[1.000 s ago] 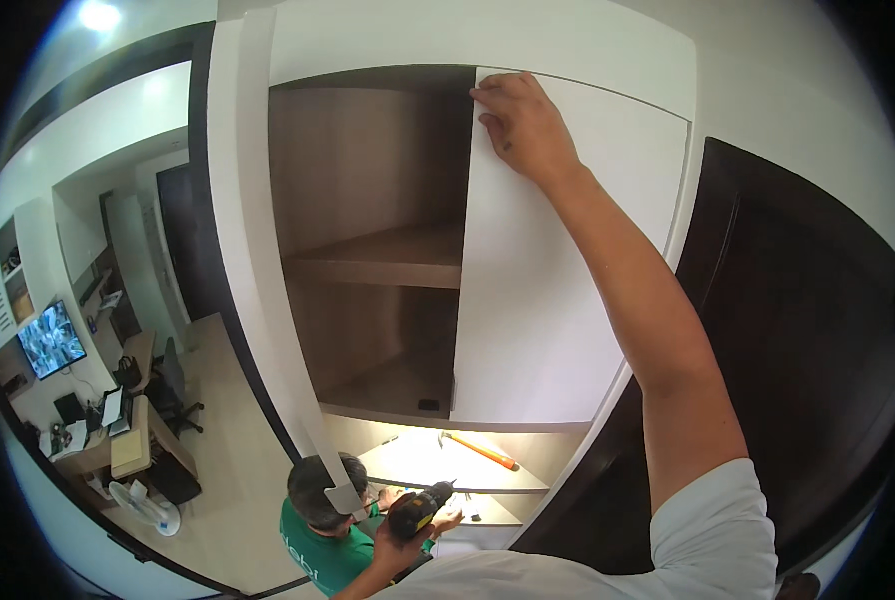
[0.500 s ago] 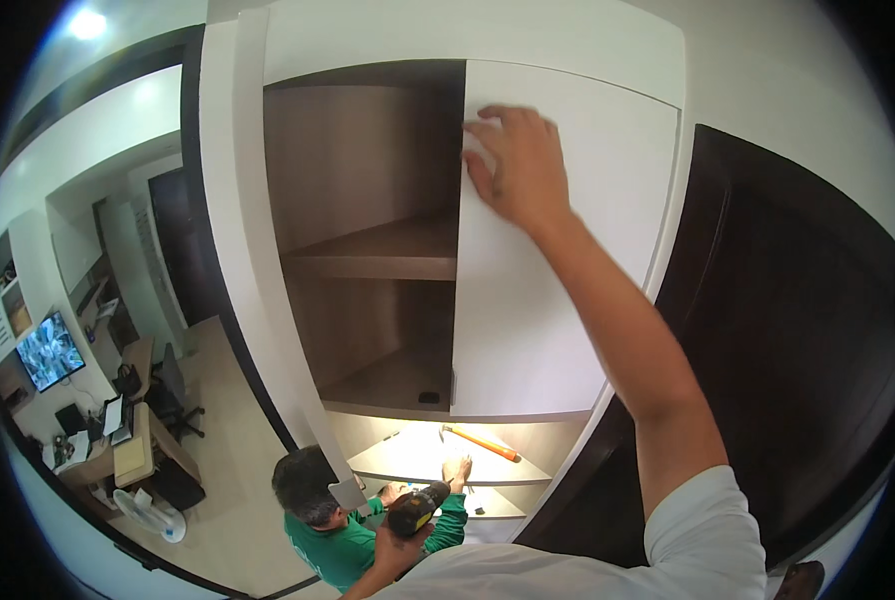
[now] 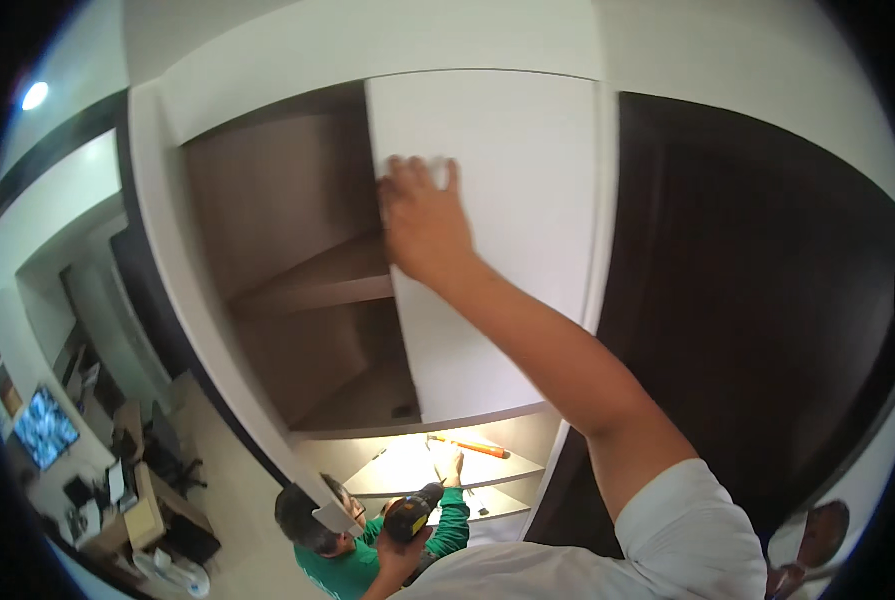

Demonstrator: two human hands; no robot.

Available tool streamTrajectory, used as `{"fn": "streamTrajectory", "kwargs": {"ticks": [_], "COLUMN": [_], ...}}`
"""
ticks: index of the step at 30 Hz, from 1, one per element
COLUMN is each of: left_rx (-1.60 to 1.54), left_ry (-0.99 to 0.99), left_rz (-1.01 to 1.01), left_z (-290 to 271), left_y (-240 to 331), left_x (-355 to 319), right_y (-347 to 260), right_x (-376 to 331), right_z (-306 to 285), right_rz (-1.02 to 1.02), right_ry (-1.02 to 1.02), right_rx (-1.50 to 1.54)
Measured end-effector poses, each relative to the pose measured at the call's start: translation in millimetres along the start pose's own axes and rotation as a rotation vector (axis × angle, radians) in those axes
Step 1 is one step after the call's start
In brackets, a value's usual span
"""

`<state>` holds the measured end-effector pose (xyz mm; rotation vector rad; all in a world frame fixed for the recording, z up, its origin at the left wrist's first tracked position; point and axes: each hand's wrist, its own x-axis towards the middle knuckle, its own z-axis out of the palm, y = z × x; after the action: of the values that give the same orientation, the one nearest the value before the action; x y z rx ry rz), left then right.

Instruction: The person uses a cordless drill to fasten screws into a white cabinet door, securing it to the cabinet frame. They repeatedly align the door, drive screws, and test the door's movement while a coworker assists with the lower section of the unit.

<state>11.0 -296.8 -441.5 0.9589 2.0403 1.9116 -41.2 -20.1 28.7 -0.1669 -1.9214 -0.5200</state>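
Note:
My right hand (image 3: 427, 222) reaches up to the left edge of a white cabinet door (image 3: 507, 240). Its fingers bend at that edge, a little blurred, with the thumb side over the rim of the panel. Low in the view, my left hand (image 3: 399, 560) is wrapped round a dark power drill (image 3: 407, 518) with a yellow mark. Left of the door, the cabinet's brown inside shows, with a shelf (image 3: 317, 292) across it and a small dark piece (image 3: 401, 411) on its floor.
A person in green (image 3: 337, 565) works just below, one hand on the lit lower shelf (image 3: 507, 465) near an orange stick-like tool (image 3: 477, 447). A dark door (image 3: 747, 300) stands at right; another person (image 3: 822, 535) shows at lower right. Desks (image 3: 147, 515) stand at left.
My right hand has gone from just in front of the door to its left edge. The view has shifted, so the cabinet sits further left. The drill stays in my left hand.

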Motion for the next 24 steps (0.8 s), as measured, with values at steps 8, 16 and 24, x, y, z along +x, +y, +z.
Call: {"fn": "streamTrajectory", "kwargs": {"ticks": [8,16,24], "left_rx": [-0.115,-0.014,0.006], "left_ry": [-0.058,-0.037,-0.017], "left_rz": [-0.162,-0.234,-0.175], "left_z": [6.8,-4.3,12.5], "left_y": [13.2,17.8,66.7], "left_x": [-10.8,-13.6,0.7], "right_y": [-0.7,-14.1,-52.2], "right_x": [-0.3,-81.4,-347.8], "right_z": [-18.8,-52.9,-14.3], "right_rz": [0.05,0.041,0.442], "right_ry": [-0.056,0.122,-0.328], "right_rx": [0.035,0.577,1.153]}}
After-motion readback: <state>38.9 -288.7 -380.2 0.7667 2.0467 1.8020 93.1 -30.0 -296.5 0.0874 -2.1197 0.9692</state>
